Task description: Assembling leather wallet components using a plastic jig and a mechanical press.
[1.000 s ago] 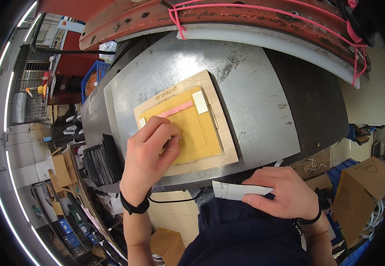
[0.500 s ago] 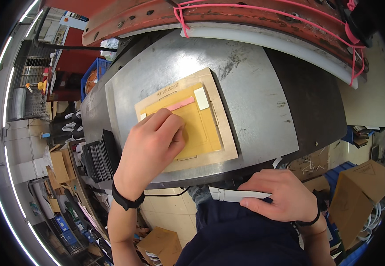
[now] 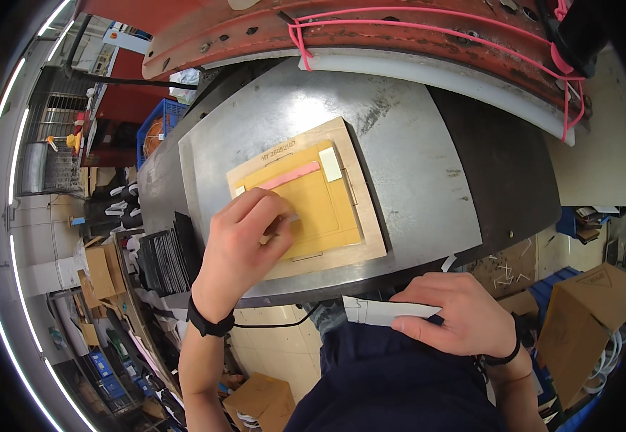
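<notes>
Left hand (image 3: pixel 244 248) is pressing its curled fingers (image 3: pixel 273 216) down on the yellow sheet (image 3: pixel 313 205) sitting in the wooden board (image 3: pixel 360 245) on the grey metal surface (image 3: pixel 414 165), while the right hand (image 3: pixel 457 320) has its fingers closed around a white paper strip (image 3: pixel 378 311) down by the lap.

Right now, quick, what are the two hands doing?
Left hand: fingers curled, pressing on the yellow sheet on the wooden board; no clear grip.
Right hand: closed on a white paper strip.
</notes>
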Demonstrator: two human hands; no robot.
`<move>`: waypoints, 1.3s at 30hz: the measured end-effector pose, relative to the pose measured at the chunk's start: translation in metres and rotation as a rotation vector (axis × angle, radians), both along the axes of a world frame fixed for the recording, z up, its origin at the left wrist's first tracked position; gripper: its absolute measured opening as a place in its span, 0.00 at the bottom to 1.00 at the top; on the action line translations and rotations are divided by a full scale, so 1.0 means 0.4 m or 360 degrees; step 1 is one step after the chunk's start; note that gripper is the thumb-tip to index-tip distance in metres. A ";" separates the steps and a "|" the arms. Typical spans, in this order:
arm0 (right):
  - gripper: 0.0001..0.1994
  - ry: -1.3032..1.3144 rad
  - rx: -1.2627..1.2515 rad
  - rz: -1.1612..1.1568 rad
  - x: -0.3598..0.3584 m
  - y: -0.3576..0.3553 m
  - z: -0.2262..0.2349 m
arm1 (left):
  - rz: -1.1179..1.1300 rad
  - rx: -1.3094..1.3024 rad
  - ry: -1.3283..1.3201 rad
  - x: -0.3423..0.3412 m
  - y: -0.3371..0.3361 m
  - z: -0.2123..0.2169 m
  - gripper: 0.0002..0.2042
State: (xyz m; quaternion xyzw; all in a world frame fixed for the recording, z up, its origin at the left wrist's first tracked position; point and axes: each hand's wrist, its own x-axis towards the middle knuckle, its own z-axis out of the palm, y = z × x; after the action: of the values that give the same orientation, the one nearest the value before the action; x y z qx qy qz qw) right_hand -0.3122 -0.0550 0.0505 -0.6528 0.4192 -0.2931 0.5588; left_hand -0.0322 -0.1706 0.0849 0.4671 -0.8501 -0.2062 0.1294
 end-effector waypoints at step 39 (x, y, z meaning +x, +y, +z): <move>0.13 0.0012 0.0030 0.0040 0.012 0.006 0.002 | -0.0071 0.0040 0.0200 0.052 0.020 0.022 0.06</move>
State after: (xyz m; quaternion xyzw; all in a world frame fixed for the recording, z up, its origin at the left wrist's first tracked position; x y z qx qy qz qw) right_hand -0.3072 -0.0527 0.0512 -0.6538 0.4156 -0.2796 0.5671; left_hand -0.0115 -0.1627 0.0936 0.4358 -0.8477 -0.2486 0.1721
